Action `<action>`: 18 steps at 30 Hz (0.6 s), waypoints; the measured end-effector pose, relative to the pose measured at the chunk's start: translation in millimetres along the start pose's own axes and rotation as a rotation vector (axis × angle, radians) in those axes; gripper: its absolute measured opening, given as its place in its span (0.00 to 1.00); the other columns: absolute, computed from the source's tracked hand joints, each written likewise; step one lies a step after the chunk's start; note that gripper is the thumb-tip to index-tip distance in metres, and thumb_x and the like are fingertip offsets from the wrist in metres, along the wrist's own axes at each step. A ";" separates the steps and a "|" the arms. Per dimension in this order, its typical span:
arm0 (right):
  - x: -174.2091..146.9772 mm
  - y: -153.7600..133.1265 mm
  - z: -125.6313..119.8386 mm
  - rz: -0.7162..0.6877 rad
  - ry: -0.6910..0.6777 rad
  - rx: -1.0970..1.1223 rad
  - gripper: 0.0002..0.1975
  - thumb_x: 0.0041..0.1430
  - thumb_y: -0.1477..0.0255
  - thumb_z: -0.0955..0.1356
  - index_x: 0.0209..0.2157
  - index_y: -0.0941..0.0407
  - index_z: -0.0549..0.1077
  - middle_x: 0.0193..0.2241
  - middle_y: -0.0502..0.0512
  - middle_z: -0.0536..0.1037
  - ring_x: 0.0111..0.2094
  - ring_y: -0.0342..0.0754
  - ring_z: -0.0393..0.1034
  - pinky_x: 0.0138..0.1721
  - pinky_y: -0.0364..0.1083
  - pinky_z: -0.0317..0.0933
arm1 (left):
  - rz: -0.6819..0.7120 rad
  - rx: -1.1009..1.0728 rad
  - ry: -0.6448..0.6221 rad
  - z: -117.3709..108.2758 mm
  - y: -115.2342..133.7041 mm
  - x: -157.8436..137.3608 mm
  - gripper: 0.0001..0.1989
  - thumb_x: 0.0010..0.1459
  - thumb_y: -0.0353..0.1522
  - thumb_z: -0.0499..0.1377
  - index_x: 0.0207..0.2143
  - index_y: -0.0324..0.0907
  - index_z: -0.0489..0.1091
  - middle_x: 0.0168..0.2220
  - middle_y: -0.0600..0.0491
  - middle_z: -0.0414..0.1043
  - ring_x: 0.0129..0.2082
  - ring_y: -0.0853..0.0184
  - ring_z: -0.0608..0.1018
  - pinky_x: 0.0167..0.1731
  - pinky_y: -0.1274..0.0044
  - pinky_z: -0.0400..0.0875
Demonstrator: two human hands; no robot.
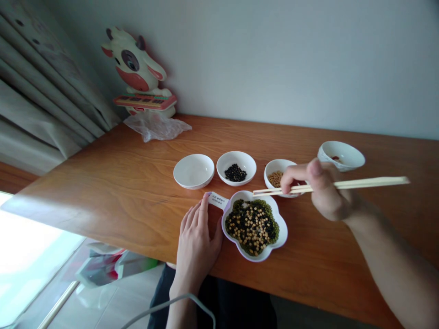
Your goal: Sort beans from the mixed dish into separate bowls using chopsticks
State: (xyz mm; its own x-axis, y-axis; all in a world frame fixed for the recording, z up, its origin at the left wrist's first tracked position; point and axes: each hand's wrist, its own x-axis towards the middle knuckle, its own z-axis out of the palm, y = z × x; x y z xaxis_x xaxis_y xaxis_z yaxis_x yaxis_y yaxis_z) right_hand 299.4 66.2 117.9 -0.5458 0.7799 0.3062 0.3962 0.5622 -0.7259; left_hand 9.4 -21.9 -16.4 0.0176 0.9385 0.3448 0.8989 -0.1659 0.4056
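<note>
A pair of chopsticks (372,183) is in my right hand (325,192), their tips over the far rim of a white flower-shaped bowl (283,230). I cannot make out anything between the tips. Mixed green, black and tan beans (252,226) fill that bowl. My left hand (199,233) lies on the table with fingers stretched, beside the bowl's labelled handle (217,200); its index fingertip is at the handle's end. Behind stand a white bowl (194,171) with nothing visible in it, one with black beans (235,172), and one with tan beans (275,178), partly hidden by my right hand.
Another white bowl (346,157) with a few small brownish pieces stands at the back right. A cow-shaped toy keyboard (144,98) and a crumpled plastic bag (157,126) are at the back left of the wooden table (120,201). A grey cable (171,301) crosses my left forearm.
</note>
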 end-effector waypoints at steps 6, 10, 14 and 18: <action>-9.6 16.5 -49.5 0.146 0.219 -0.078 0.44 0.71 0.41 0.46 0.27 0.55 0.78 0.22 0.58 0.75 0.25 0.49 0.68 0.31 0.52 0.58 | -0.001 0.000 -0.002 0.2 0.3 0.0 0.39 0.66 0.34 0.60 0.75 0.41 0.47 0.63 0.39 0.71 0.63 0.50 0.73 0.64 0.54 0.69; -13.9 18.8 -66.8 0.190 0.241 -0.090 0.44 0.70 0.41 0.46 0.27 0.54 0.78 0.24 0.59 0.76 0.25 0.50 0.67 0.30 0.53 0.58 | -0.002 0.005 -0.002 0.9 -0.5 0.0 0.39 0.66 0.35 0.59 0.75 0.41 0.47 0.64 0.40 0.71 0.64 0.50 0.72 0.65 0.54 0.68; -15.4 2.6 -61.3 0.172 0.235 -0.080 0.44 0.71 0.43 0.45 0.27 0.54 0.78 0.23 0.59 0.75 0.25 0.52 0.67 0.29 0.53 0.57 | 0.003 0.002 -0.002 1.8 -1.4 -0.3 0.39 0.67 0.35 0.59 0.75 0.42 0.48 0.64 0.39 0.71 0.64 0.49 0.73 0.64 0.54 0.68; -9.0 -15.6 -33.0 0.102 0.034 -0.037 0.41 0.74 0.45 0.47 0.27 0.53 0.77 0.24 0.56 0.76 0.28 0.50 0.69 0.32 0.52 0.58 | -0.001 -0.003 -0.003 1.3 -1.2 -0.1 0.39 0.66 0.35 0.60 0.75 0.42 0.48 0.63 0.39 0.71 0.64 0.49 0.73 0.64 0.53 0.68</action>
State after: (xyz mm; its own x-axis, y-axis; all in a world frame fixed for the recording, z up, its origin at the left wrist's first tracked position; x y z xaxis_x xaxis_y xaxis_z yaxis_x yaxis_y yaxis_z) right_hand 322.5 59.5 146.8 -0.4760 0.8424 0.2527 0.4761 0.4884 -0.7313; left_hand 9.0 -21.4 -18.0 0.0175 0.9395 0.3421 0.8976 -0.1655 0.4086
